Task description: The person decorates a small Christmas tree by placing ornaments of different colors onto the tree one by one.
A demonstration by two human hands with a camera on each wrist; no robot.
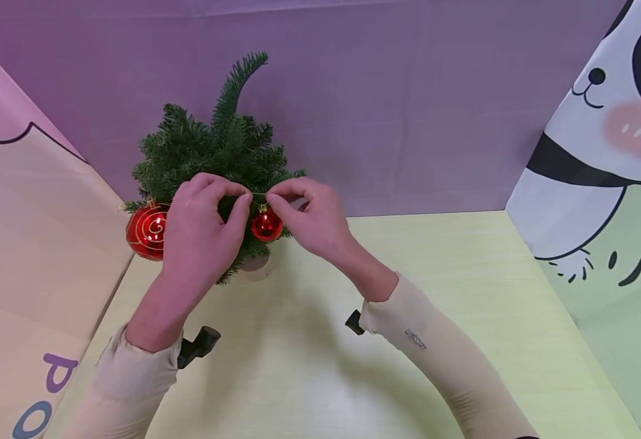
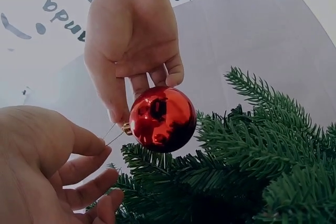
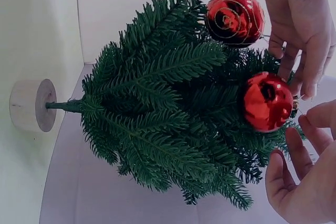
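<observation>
A thin gold string (image 1: pixel 260 194) is stretched between my two hands in front of a small artificial Christmas tree (image 1: pixel 205 146). My left hand (image 1: pixel 205 219) pinches one side of the string between thumb and forefinger. Opposite it, my right hand (image 1: pixel 315 216) pinches the other side with thumb and fingertips. From the string hangs a shiny red bauble (image 1: pixel 267 225) with a gold cap (image 2: pixel 126 128), close against the branches. A larger red bauble (image 3: pixel 235 18) with gold swirls is at the tree's left side, partly behind my left hand in the head view.
The tree stands on a round wooden base (image 3: pixel 32 105) on a pale table (image 1: pixel 435 305). Behind it rises a purple cloth backdrop (image 1: pixel 408 110). Printed panels with a panda (image 1: pixel 589 146) and letters flank the table on both sides.
</observation>
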